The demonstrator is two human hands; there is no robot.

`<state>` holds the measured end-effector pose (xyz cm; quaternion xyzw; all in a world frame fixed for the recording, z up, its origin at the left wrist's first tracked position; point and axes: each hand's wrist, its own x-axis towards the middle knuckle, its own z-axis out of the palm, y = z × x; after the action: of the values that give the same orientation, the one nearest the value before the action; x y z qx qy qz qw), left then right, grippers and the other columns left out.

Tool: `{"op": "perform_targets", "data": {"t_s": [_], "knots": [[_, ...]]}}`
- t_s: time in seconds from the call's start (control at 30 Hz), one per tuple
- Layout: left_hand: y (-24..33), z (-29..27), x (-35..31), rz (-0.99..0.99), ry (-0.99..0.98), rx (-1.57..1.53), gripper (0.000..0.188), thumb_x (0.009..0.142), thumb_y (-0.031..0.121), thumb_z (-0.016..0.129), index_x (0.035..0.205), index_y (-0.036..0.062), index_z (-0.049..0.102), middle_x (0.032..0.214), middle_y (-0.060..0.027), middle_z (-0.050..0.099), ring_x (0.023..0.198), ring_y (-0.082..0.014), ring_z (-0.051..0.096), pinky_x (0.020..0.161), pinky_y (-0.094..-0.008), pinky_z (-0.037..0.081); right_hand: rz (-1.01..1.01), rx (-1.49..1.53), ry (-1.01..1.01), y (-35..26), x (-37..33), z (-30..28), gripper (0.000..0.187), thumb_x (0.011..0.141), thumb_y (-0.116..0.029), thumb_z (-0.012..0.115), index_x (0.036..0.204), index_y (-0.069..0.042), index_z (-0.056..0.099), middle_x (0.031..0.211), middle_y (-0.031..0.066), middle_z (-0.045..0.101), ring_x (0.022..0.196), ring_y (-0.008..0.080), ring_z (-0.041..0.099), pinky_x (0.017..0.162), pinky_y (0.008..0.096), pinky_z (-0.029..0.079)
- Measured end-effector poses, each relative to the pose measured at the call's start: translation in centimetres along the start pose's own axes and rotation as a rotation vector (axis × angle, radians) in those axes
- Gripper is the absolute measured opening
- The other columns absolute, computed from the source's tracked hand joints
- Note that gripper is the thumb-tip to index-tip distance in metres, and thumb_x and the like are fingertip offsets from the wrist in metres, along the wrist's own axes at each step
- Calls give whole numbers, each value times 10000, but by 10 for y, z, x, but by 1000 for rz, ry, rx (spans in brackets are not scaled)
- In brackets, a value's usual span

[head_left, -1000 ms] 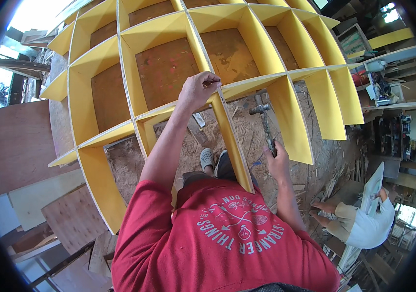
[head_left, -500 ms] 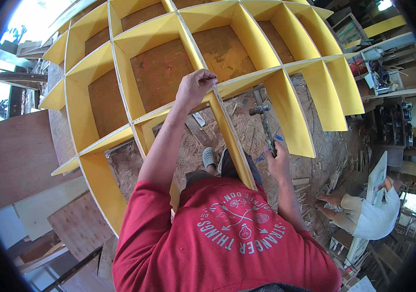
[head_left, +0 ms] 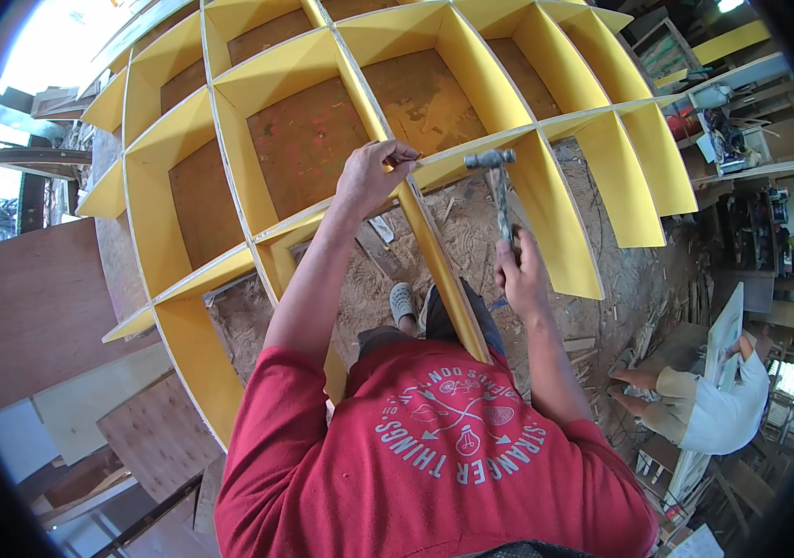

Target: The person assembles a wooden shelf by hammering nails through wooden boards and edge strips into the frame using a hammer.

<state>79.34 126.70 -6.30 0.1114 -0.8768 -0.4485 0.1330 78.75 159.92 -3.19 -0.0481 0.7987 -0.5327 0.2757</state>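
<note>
My right hand [head_left: 522, 272] is wrapped round the handle of a hammer [head_left: 502, 200]. Its metal head [head_left: 490, 159] is raised, to the right of my other hand and apart from it. The fingertips of my left hand [head_left: 374, 174] are pinched together at a joint of the yellow wooden grid frame [head_left: 369, 93]. Whatever sits between them is too small to make out. Thin upright panels cross to form the frame's open cells, and one yellow panel [head_left: 448, 279] runs from that joint toward my body.
Brown boards [head_left: 309, 139] lie beneath the far cells. Sawdust and wood scraps cover the floor [head_left: 369, 307]. Plywood sheets [head_left: 34, 298] lean at the left. At the right, another person [head_left: 718, 405] in a white shirt bends over a long pale board [head_left: 722, 339].
My right hand has lifted the hammer, bringing its head up toward the frame's joint. My left hand stays at the same spot, still pinching.
</note>
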Motion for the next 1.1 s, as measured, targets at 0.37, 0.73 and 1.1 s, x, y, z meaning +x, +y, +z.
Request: {"op": "perform_targets", "data": {"t_s": [0.37,0.73,1.1], "knots": [[3,5,-4,22,68,41,302,913,148,857,1195,62,793,1038,-89,846,1000,-209,796,910,-378,601,-409,-244,166,1,41,38,596,1154,-427,564,1577,-12,510,1047,221,741,898,347,730,843,484,564],[0,5,-5,-68,41,9,403,934,225,844,1334,203,793,1043,-18,850,937,-190,780,1101,-386,487,-306,-234,148,-5,39,40,533,1162,-414,550,1570,-70,536,1113,215,736,995,309,736,859,467,568],[5,2,-2,-76,25,16,483,933,221,848,1407,225,760,1048,-35,850,951,-212,800,1062,-395,538,-347,-224,176,-2,41,43,407,1167,-376,540,1371,-30,607,831,129,644,720,272,650,690,433,526]]}}
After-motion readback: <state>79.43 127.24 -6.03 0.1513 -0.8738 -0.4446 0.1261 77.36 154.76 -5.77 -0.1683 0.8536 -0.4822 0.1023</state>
